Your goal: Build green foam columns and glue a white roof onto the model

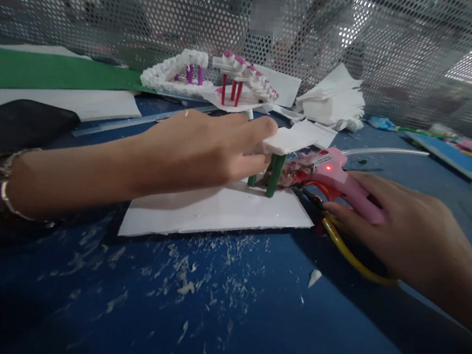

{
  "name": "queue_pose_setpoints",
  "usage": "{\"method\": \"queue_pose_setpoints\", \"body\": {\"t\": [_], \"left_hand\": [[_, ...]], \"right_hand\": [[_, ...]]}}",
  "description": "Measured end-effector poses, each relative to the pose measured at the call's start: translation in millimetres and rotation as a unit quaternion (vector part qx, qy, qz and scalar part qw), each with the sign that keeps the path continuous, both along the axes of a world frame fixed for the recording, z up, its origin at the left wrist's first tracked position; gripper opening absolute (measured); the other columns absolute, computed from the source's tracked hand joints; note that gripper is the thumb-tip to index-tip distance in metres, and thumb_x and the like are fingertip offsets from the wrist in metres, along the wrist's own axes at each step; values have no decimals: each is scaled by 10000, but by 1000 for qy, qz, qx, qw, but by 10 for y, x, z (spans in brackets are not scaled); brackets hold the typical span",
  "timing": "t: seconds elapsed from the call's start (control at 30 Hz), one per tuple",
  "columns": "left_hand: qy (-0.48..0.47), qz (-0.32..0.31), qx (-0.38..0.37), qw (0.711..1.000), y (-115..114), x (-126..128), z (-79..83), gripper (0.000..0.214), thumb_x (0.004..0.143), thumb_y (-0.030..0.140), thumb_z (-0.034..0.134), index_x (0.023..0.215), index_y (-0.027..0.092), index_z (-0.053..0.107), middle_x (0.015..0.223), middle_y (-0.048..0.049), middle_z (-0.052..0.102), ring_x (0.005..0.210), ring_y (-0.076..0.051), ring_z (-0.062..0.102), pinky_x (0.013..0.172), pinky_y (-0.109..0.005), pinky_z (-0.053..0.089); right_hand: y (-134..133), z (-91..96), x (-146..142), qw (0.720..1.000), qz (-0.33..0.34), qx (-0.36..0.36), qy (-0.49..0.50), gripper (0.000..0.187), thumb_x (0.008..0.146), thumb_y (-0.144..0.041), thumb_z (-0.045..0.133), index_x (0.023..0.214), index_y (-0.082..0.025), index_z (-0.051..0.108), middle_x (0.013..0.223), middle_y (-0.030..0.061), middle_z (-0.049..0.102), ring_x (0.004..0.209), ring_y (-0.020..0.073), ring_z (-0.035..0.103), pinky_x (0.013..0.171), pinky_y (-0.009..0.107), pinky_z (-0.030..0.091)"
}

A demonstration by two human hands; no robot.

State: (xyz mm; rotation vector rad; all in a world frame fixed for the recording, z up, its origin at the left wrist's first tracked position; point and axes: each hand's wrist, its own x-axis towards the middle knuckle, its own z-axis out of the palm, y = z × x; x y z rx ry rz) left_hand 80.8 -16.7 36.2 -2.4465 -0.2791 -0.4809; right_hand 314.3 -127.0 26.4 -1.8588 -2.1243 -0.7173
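My left hand (218, 144) pinches the left edge of a small white foam slab (294, 138), index finger above and thumb below. Green posts (276, 176) hold up this slab over a flat white foam board (215, 211). My right hand (417, 232) is closed around the handle of a pink hot glue gun (351, 190) with a red light on. Its nozzle end points left, close behind the green posts; the tip is hidden. Beneath the gun and my right hand lie scissors with yellow handles (342, 249), partly covered.
White scraps (185, 287) litter the blue table (253, 326). Two foam models, one with purple posts (194, 74) and one with red posts (233, 88), stand behind. A stack of white sheets (332, 100), a black phone (24, 121) and green sheet (56, 73) surround the work. Perforated metal screen (173, 11) rises behind.
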Motion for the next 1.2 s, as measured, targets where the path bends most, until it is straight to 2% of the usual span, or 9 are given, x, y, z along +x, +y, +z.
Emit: {"method": "queue_pose_setpoints", "body": {"t": [0.1, 0.33, 0.57, 0.8, 1.0, 1.2], "left_hand": [[-7, 0, -26, 1000, -1, 8, 2, 286, 830, 83, 330, 913, 151, 595, 1078, -86, 540, 835, -183, 588, 486, -204, 457], [17, 16, 48, 999, -17, 13, 15, 276, 835, 90, 330, 870, 141, 599, 1089, -88, 549, 796, -166, 597, 381, -145, 383], [-14, -8, -23, 1000, -6, 18, 2, 292, 832, 135, 335, 980, 151, 586, 1053, -81, 547, 841, -191, 595, 469, -197, 470], [25, 19, 20, 999, -37, 20, 15, 314, 849, 104, 279, 885, 130, 590, 1116, -114, 530, 816, -209, 595, 417, -197, 440], [21, 16, -19, 999, -41, 19, 24, 354, 864, 143, 248, 865, 108, 600, 1108, -93, 520, 820, -190, 593, 512, -235, 498], [13, 10, -34, 999, -48, 25, 23, 324, 862, 171, 283, 853, 132, 604, 1107, -87, 526, 832, -197, 590, 525, -252, 506]], "right_hand": [[-12, 16, -28, 1000, -8, -10, 8, 497, 804, -576, 273, 782, -200, 598, 658, 77, 657, 536, 221, 582, 436, 283, 349], [-28, 20, -57, 998, -28, -41, 25, 392, 788, -546, 312, 720, -228, 530, 542, 22, 574, 425, 188, 486, 410, 263, 296], [-49, 18, -67, 996, -46, -68, 40, 361, 771, -538, 299, 696, -236, 482, 531, 28, 524, 410, 183, 445, 406, 271, 275], [-71, -24, -25, 996, -39, -73, 30, 353, 796, -520, 265, 759, -250, 490, 531, 20, 484, 414, 185, 414, 423, 284, 266], [-68, -13, -29, 996, -40, -72, 27, 348, 795, -523, 257, 746, -255, 474, 519, 7, 481, 404, 180, 414, 418, 273, 268], [-66, 26, -69, 996, -33, -74, 47, 346, 786, -525, 297, 654, -238, 437, 541, 24, 539, 426, 187, 472, 411, 267, 297]]}}
